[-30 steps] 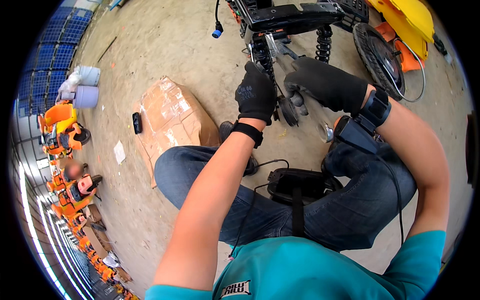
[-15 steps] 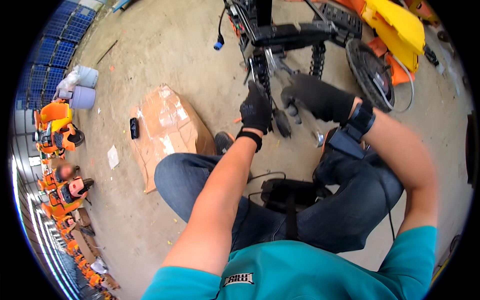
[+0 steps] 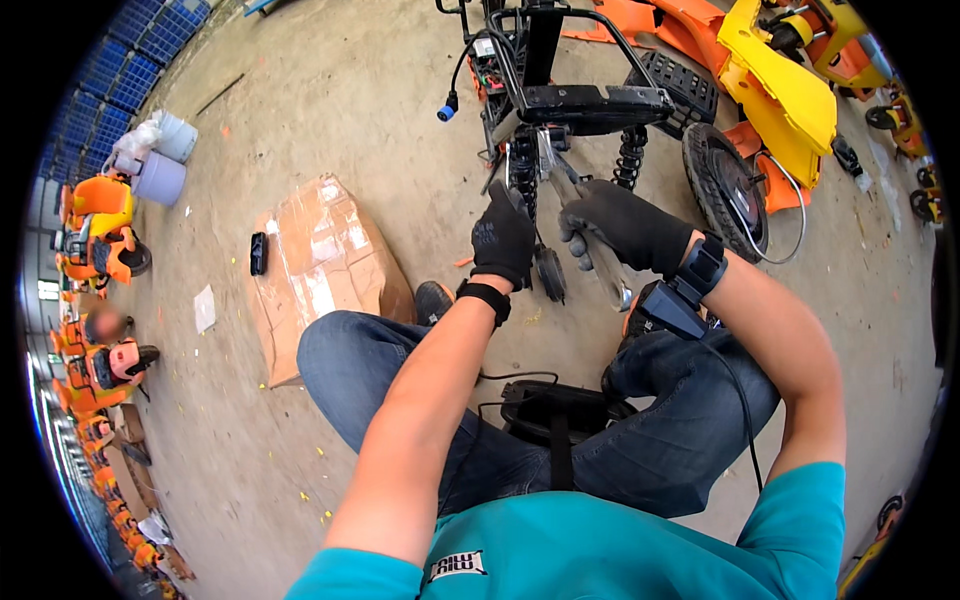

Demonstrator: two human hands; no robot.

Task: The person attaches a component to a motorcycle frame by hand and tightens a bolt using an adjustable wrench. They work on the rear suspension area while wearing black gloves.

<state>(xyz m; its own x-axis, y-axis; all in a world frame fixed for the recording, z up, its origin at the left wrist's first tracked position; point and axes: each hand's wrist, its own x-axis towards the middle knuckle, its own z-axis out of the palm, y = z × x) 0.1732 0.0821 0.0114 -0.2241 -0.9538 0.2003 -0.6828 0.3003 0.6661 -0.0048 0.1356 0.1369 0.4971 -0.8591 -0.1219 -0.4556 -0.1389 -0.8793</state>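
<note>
A black scooter frame (image 3: pixel 600 103) stands in front of me, with a coil-spring shock absorber (image 3: pixel 523 165) on its left and a second shock absorber (image 3: pixel 629 157) on its right. My left hand (image 3: pixel 504 240), in a black glove, is closed just below the left spring; whatever its fingers grip is hidden. My right hand (image 3: pixel 625 228), also gloved, is wrapped round a long silver wrench (image 3: pixel 607 272). One end of the wrench reaches up toward the frame between the springs, the other slants down toward my shoe. A small dark wheel-like part (image 3: pixel 550 274) lies between my hands.
A taped cardboard box (image 3: pixel 325 265) lies to the left, with a small black part (image 3: pixel 259 254) beside it. A loose wheel (image 3: pixel 722 190) and yellow body panels (image 3: pixel 775 85) lie at the right. Orange scooters (image 3: pixel 100 240) line the far left near buckets (image 3: pixel 160 178).
The view has shifted slightly, showing more of the frame. My right hand's wrench now shows more clearly, its lower end nearer the left. My left hand stays by the left spring.
</note>
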